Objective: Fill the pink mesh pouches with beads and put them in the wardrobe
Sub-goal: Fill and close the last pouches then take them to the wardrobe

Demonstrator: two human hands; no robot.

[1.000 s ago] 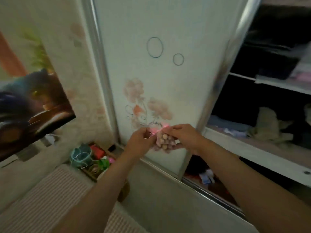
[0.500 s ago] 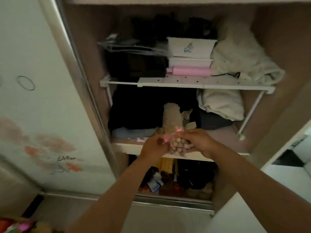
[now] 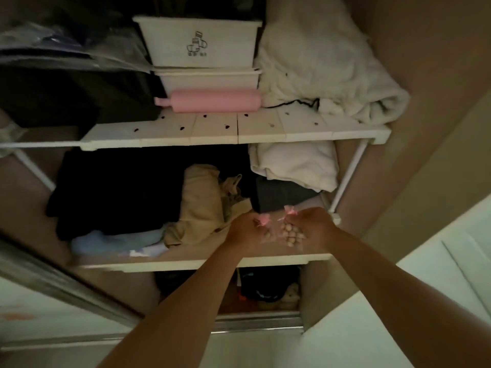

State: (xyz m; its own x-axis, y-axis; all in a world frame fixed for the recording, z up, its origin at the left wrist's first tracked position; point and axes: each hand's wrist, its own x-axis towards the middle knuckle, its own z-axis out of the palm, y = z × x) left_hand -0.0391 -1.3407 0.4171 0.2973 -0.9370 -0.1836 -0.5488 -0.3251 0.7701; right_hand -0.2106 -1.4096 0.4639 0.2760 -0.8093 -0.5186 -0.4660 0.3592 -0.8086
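1. Over the front strip of the wardrobe's [image 3: 425, 123] lower wooden shelf [image 3: 202, 262], both hands are held side by side, close together but not touching
2. The left hand [image 3: 245, 231] has its fingers curled on a small mesh pouch [image 3: 263, 224] with a pink tie at its top; its contents are hard to make out in the dim light
3. The right hand [image 3: 314, 227] pinches a second pouch [image 3: 291, 235] at its gathered neck, where a pink bow [image 3: 289, 210] stands up; round tan beads [image 3: 288, 231] fill it and lie against the palm
4. Both pouches are held in the hands, just right of a crumpled beige garment [image 3: 204, 203] and in front of a grey folded cloth [image 3: 281, 195]
5. Dark clothes [image 3: 119, 189] are piled on the shelf's left half, and a folded white cloth [image 3: 295, 163] sits under the white rack shelf [image 3: 239, 128]
6. On that rack stand two stacked white bins [image 3: 202, 41], with a pink cylinder [image 3: 215, 100] lying on its side in front of them and a white blanket [image 3: 324, 65] to the right
7. A sliding door's metal edge [image 3: 61, 285] crosses the lower left
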